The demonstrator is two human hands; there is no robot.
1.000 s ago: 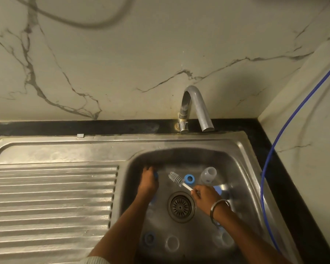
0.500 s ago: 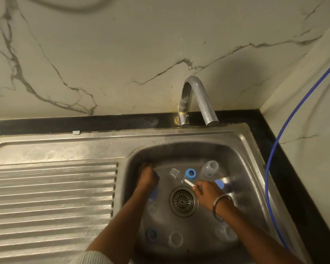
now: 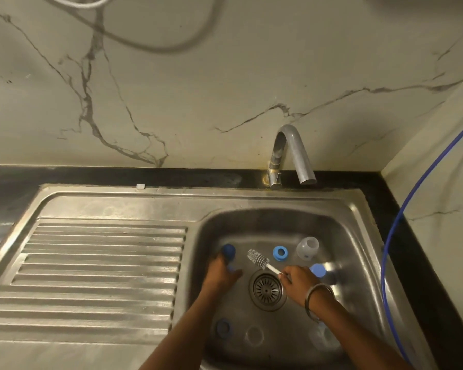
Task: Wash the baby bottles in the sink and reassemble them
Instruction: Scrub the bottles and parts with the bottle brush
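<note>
Baby bottle parts lie scattered in the steel sink basin [image 3: 358,236]. My left hand [image 3: 219,273] grips a blue bottle part [image 3: 228,251] at the basin's left wall; its round blue end shows past my fingers. My right hand [image 3: 296,280] pinches the white handle of a bottle brush [image 3: 257,259], whose bristles point left and away above the drain [image 3: 267,288]. A blue ring [image 3: 280,253], a clear bottle body [image 3: 307,248] and a blue lid [image 3: 318,270] lie near the far wall. Nearer me sit another blue ring [image 3: 223,328] and a clear round piece [image 3: 254,335].
The tap [image 3: 292,156] stands behind the basin with no water running. A ribbed steel drainboard [image 3: 91,276] stretches to the left. A blue hose [image 3: 390,236] hangs down the right wall beside the sink. Marble wall behind.
My left hand has shifted slightly and the blue part now shows beyond its fingers. The right hand keeps hold of the brush near the drain. The view has moved a little.
</note>
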